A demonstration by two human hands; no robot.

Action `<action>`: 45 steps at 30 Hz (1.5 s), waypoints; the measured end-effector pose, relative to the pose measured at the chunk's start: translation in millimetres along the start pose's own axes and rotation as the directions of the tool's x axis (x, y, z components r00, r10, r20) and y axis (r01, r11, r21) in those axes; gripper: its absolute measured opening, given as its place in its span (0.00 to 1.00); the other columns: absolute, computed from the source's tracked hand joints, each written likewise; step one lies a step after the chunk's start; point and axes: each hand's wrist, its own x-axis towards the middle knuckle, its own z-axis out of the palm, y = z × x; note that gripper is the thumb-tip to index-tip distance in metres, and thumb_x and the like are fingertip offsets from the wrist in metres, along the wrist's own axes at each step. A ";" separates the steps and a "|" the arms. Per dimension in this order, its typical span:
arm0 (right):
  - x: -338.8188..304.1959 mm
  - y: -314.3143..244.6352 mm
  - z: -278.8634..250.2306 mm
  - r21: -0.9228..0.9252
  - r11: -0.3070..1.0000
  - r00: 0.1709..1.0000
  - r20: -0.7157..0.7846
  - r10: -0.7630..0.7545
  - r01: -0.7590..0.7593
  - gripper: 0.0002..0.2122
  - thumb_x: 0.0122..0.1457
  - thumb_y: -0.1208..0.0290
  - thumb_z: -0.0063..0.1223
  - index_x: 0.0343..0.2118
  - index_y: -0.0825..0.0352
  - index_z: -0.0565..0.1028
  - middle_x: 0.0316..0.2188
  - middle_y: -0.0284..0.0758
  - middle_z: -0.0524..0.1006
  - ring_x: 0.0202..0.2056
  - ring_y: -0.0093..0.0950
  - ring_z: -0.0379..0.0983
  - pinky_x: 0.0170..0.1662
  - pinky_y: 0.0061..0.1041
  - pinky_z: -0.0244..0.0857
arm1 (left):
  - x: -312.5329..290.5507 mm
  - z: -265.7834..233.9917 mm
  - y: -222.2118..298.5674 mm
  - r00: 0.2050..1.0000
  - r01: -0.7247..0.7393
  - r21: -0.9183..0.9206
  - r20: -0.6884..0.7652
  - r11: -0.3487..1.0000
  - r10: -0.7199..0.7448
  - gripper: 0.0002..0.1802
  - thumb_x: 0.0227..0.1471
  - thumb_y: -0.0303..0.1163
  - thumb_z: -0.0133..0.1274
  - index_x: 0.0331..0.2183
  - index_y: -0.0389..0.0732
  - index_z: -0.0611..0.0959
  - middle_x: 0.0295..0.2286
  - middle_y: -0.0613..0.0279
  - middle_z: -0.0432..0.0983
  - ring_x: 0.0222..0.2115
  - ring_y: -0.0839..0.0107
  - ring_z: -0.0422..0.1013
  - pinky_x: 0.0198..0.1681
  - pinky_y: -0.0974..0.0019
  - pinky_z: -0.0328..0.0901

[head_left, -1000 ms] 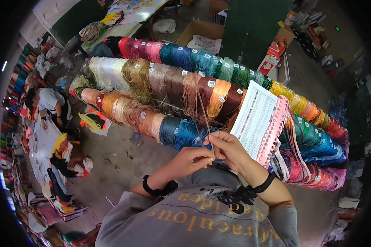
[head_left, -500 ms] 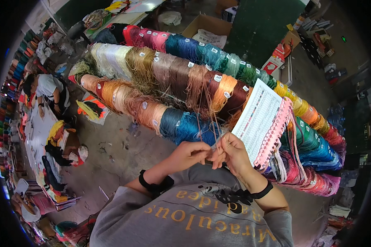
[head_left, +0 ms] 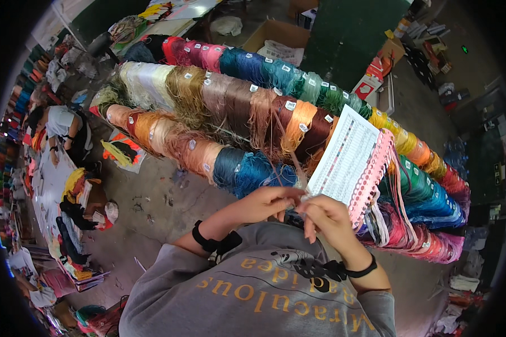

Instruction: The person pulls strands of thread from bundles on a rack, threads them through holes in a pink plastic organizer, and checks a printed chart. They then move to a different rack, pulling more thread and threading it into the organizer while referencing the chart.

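Just below the long rack of coloured yarn hanks (head_left: 247,112), both hands met at chest height. The left hand (head_left: 264,203) was closed, pinching a thin brownish strand (head_left: 289,163) that ran up toward the hanks. The right hand (head_left: 327,216), fingers curled, gripped the lower edge of a white chart card (head_left: 346,154) fringed with pink thread samples (head_left: 371,180).

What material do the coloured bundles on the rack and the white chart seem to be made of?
The coloured bundles look like matte thread or yarn: loose fibres hang from them. The white chart seems to be stiff paper or card, flat and printed; its pink edge is probably looped thread.
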 end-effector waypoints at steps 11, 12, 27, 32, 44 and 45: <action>-105.5 -103.4 -17.4 0.922 -0.079 0.117 -0.133 -0.984 0.378 0.06 0.56 0.71 0.47 0.25 0.64 0.72 0.21 0.31 0.71 0.26 0.19 0.70 0.28 0.19 0.63 | 29.0 -94.5 -11.0 0.887 -0.027 0.174 -0.449 0.984 0.103 0.19 0.58 0.33 0.46 0.50 0.38 0.72 0.38 0.64 0.75 0.21 0.81 0.68 0.23 0.78 0.62; -120.5 -105.3 -25.1 0.860 -0.069 0.107 -0.141 -0.984 0.505 0.05 0.56 0.70 0.48 0.26 0.64 0.72 0.22 0.31 0.72 0.28 0.19 0.70 0.29 0.19 0.63 | 35.8 -107.8 -17.2 0.847 -0.048 0.200 -0.511 0.979 0.146 0.18 0.57 0.32 0.47 0.49 0.37 0.73 0.36 0.62 0.76 0.20 0.80 0.68 0.22 0.77 0.63; -230.5 -82.8 -105.6 0.241 0.064 0.172 -0.462 -0.870 0.968 0.08 0.52 0.76 0.54 0.18 0.60 0.71 0.16 0.24 0.69 0.22 0.13 0.67 0.31 0.16 0.59 | 88.9 -125.4 3.6 0.560 0.308 0.633 -0.724 0.711 0.403 0.15 0.48 0.43 0.55 0.32 0.43 0.74 0.23 0.62 0.75 0.27 0.60 0.74 0.28 0.60 0.65; -224.6 -64.2 -117.8 0.244 0.150 0.267 -0.573 -0.775 0.958 0.11 0.50 0.78 0.57 0.17 0.54 0.70 0.18 0.18 0.69 0.20 0.10 0.64 0.34 0.15 0.51 | 102.4 -123.4 12.8 0.592 0.404 0.678 -0.705 0.614 0.391 0.16 0.48 0.45 0.55 0.33 0.43 0.75 0.19 0.63 0.73 0.22 0.63 0.72 0.25 0.62 0.64; -135.7 -44.7 -112.9 0.247 0.415 0.483 -0.412 -0.773 0.875 0.09 0.62 0.66 0.45 0.24 0.59 0.65 0.15 0.23 0.59 0.13 0.14 0.52 0.33 0.23 0.55 | 61.8 -141.8 14.8 0.789 -0.128 -0.125 -0.614 0.984 0.024 0.08 0.54 0.34 0.52 0.32 0.39 0.77 0.24 0.64 0.74 0.18 0.79 0.66 0.22 0.77 0.61; -125.9 -43.1 -109.8 0.252 0.416 0.486 -0.408 -0.773 0.874 0.09 0.62 0.66 0.45 0.24 0.59 0.65 0.15 0.23 0.59 0.13 0.14 0.52 0.33 0.23 0.55 | 53.5 -137.0 19.3 0.826 -0.219 -0.339 -0.564 0.915 -0.011 0.08 0.55 0.33 0.50 0.34 0.38 0.76 0.23 0.66 0.74 0.18 0.82 0.64 0.21 0.80 0.60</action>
